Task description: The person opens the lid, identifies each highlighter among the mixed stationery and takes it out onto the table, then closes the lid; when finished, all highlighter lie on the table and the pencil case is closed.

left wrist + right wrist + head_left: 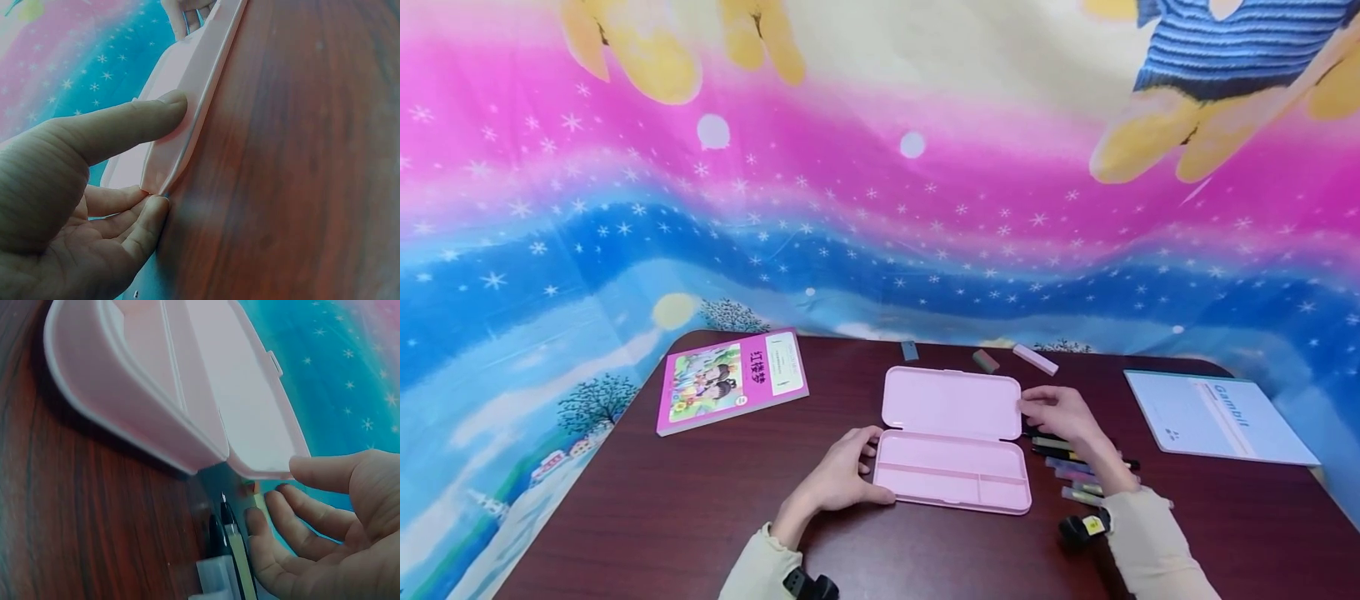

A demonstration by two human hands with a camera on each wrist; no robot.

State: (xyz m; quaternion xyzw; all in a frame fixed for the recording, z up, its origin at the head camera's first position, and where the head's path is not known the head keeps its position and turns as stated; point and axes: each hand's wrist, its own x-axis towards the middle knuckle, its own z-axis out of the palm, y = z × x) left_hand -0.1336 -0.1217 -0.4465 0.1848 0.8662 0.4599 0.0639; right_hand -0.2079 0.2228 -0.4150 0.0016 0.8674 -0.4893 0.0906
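Observation:
A pink pencil case (925,482) lies opened flat on the table, its lid (951,404) folded back toward the wall. One long divider and a short cross divider part its bare inside. My left hand (842,473) grips the left end of the tray, thumb (144,122) against the front wall and fingers at the back corner. At the lid's right edge, my right hand (1063,415) pinches the rim, thumb (325,473) on its corner and the other fingers bent below. Several pens (1078,467) lie beside the case, partly hidden under the right wrist.
A pink picture book (722,379) lies at the left, and a pale notebook (1217,417) at the right. Behind the case are a blue-grey eraser (909,351), a green and brown block (986,361) and a pale pink bar (1036,359). A printed curtain (880,208) hangs beyond the table.

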